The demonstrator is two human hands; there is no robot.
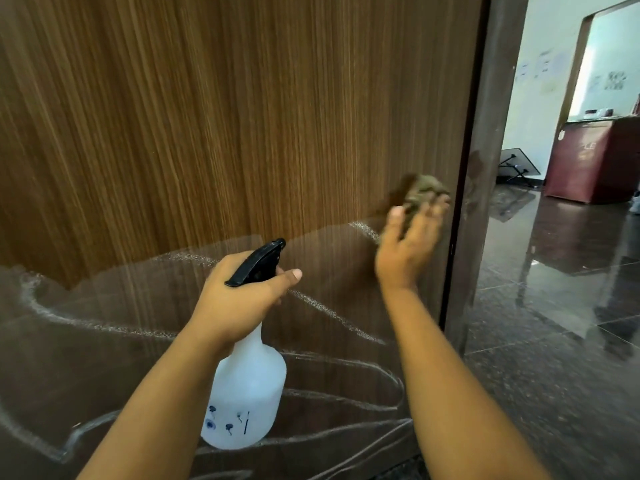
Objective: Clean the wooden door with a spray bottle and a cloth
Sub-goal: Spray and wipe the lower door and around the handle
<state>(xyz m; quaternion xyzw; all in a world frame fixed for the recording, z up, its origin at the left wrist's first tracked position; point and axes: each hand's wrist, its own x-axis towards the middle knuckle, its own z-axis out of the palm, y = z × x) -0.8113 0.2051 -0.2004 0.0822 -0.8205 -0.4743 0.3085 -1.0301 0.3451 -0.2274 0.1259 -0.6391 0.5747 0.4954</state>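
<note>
The wooden door [207, 116] fills most of the view, with vertical grain; its lower half is wet and streaked with white foamy wipe marks. My left hand [239, 299] grips the neck of a white spray bottle [246, 396] with a black trigger head, held upright just in front of the door. My right hand [405, 247] presses a brownish-green cloth [422, 188] against the door near its right edge, fingers spread over it. The hand and cloth are blurred.
The door's dark edge and frame [478, 202] run down the right. Beyond it lies a glossy dark tiled floor [554, 323], a maroon cabinet [592, 161] and a folded black stand [519, 164] by a white wall.
</note>
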